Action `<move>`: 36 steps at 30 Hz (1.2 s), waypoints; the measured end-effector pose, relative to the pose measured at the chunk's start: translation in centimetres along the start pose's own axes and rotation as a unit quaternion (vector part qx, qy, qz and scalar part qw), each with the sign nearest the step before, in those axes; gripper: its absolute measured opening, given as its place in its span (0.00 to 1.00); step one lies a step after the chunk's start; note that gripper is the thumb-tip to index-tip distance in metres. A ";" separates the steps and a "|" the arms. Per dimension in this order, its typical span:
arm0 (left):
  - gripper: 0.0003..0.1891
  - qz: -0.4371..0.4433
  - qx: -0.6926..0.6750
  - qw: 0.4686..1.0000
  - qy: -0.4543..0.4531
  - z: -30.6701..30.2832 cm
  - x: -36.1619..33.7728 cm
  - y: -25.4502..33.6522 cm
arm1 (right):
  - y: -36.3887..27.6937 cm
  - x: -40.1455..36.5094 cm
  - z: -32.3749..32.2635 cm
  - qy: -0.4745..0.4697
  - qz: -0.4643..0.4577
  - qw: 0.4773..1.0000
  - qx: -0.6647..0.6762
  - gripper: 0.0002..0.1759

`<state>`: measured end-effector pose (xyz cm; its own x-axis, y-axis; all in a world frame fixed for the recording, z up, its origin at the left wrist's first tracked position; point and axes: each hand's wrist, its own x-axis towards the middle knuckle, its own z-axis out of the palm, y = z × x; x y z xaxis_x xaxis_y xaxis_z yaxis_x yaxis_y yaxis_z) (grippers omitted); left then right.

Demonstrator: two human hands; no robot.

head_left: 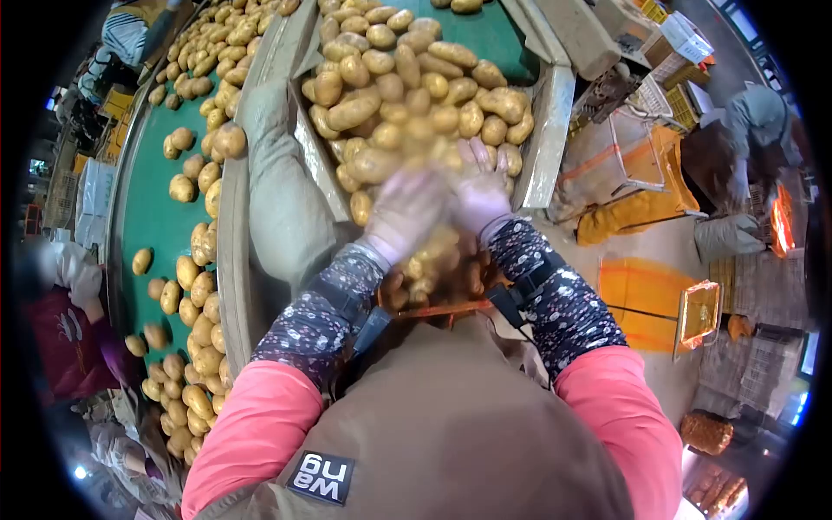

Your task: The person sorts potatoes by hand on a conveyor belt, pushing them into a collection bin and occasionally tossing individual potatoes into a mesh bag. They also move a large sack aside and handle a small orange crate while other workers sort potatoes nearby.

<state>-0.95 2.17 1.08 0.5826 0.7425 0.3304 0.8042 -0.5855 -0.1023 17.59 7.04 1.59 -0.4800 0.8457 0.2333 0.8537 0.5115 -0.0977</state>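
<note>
At centre, we apparently rake potatoes (355,111): left hand (406,211) blurred, spread and hold unclear; right hand (482,192) splayed, gripping none; another stroke likely wants loose palms.

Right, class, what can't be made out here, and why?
Head view throughout:
Left hand: finger outlines lost in blur.
Potatoes: some covered by the right hand.
Orange rim: whatever lies below, hidden by the apron.
Upper green belt: far end cut off by the top edge.
Maroon-clad co-worker: partly cut off by the dark border.
</note>
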 end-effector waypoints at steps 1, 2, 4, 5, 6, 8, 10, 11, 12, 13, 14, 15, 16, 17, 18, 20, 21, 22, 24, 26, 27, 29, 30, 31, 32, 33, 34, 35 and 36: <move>0.28 -0.051 0.017 0.998 0.042 -0.6 -0.1 0.2 | 0.0 -0.5 0.0 0.005 -0.015 1.000 -0.005 0.33; 0.30 -0.127 0.010 0.992 0.023 -1.3 0.2 0.1 | 0.2 -0.5 -0.3 -0.019 -0.020 1.000 -0.002 0.32; 0.37 -0.211 -0.015 0.977 -0.008 -1.0 -0.2 -0.1 | -0.2 -0.3 -1.6 -0.053 -0.003 0.998 0.031 0.32; 0.38 -0.203 -0.001 0.979 -0.023 -0.5 -0.3 -0.2 | -0.2 0.1 -2.0 -0.066 0.006 0.997 0.046 0.32; 0.39 -0.195 0.012 0.980 -0.038 -0.4 -0.3 -0.2 | -0.1 0.5 -2.1 -0.057 0.009 0.997 0.051 0.32; 0.41 -0.184 0.035 0.980 -0.072 -0.5 0.0 -0.1 | -0.3 0.6 -0.9 -0.065 0.019 0.997 0.032 0.29; 0.41 -0.164 0.010 0.983 -0.079 -0.6 -0.1 -0.3 | 0.0 0.0 0.9 -0.035 0.002 0.999 0.016 0.27; 0.41 -0.154 -0.002 0.985 -0.082 -0.6 -0.3 -0.5 | 0.2 -0.6 2.1 0.000 -0.020 1.000 0.009 0.25; 0.40 -0.118 0.004 0.991 -0.064 -0.3 -0.6 -0.7 | 0.2 -1.0 2.4 0.035 -0.042 0.998 0.002 0.24; 0.40 -0.091 0.005 0.993 -0.077 -0.5 -0.8 -0.8 | 0.3 -1.6 2.6 0.036 -0.051 0.998 0.002 0.23; 0.40 -0.066 -0.008 0.995 -0.069 -0.5 -1.3 -0.9 | 0.2 -2.5 2.7 0.038 -0.059 0.998 0.003 0.22; 0.39 -0.040 -0.020 0.997 -0.061 -0.5 -1.4 -1.0 | 0.1 -3.1 2.4 0.039 -0.068 0.997 0.003 0.20; 0.38 -0.023 -0.036 0.997 -0.058 -0.5 -1.3 -1.0 | 0.3 -3.5 1.4 0.051 -0.095 0.993 0.051 0.21; 0.38 -0.005 -0.052 0.997 -0.056 -0.6 -1.2 -1.0 | 0.5 -3.9 1.5 0.028 -0.097 0.994 0.052 0.20; 0.37 0.013 -0.068 0.996 -0.054 -0.6 -1.0 -1.0 | 0.4 -4.1 1.4 0.005 -0.098 0.994 0.053 0.20; 0.36 0.049 -0.169 0.984 -0.029 0.8 -1.7 -1.3 | 0.1 -4.7 0.8 -0.063 -0.081 0.992 0.077 0.20; 0.36 0.068 -0.218 0.973 -0.017 0.7 -1.6 -1.3 | -0.5 -4.6 -1.0 -0.107 -0.061 0.987 0.099 0.21; 0.33 0.065 -0.234 0.970 -0.027 0.4 -1.8 -1.3 | -0.8 -4.5 -2.0 -0.151 -0.042 0.980 0.122 0.22; 0.30 -0.056 -0.108 0.992 0.024 -0.2 -2.0 -1.4 | 0.0 -4.8 0.6 -0.025 -0.022 0.979 0.199 0.27; 0.27 -0.164 0.008 0.986 0.002 -0.9 -1.5 -1.5 | 0.4 -4.1 2.0 0.047 -0.004 0.973 0.225 0.33; 0.27 -0.172 0.000 0.985 -0.002 -0.1 -1.4 -1.6 | 0.2 -3.4 2.3 0.055 0.003 0.976 0.213 0.36; 0.29 -0.185 -0.005 0.982 -0.021 0.1 -1.3 -1.0 | 0.1 -2.3 2.7 0.050 0.006 0.980 0.192 0.41; 0.29 -0.174 -0.015 0.984 -0.033 -0.3 -1.2 -0.8 | 0.2 -1.8 2.8 0.036 0.002 0.983 0.183 0.43; 0.30 -0.163 -0.025 0.985 -0.044 -0.8 -1.0 -0.7 | 0.3 -1.6 2.8 0.022 -0.001 0.985 0.173 0.45; 0.30 -0.152 -0.036 0.986 -0.055 -1.1 -1.0 -0.7 | 0.5 -1.7 2.6 0.005 0.003 0.986 0.169 0.48; 0.30 -0.138 -0.053 0.988 -0.051 -1.0 -1.2 -1.0 | 0.6 -1.7 2.3 0.001 0.005 0.983 0.182 0.46; 0.30 -0.127 -0.072 0.988 -0.048 -0.7 -1.5 -1.4 | 0.6 -1.8 2.1 -0.006 0.006 0.981 0.195 0.45; 0.30 -0.115 -0.091 0.988 -0.044 -0.4 -1.8 -1.6 | 0.6 -1.9 2.1 -0.014 0.007 0.978 0.208 0.44; 0.28 -0.101 -0.092 0.990 -0.037 -0.8 -1.7 -1.4 | 0.7 -2.4 2.8 0.000 -0.014 0.983 0.183 0.41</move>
<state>-3.16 1.44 1.41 0.4254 0.8680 0.2561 0.8736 -0.4677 0.1344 18.75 5.80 -1.78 -0.5019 0.8309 0.2403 0.7110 0.5545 -0.4323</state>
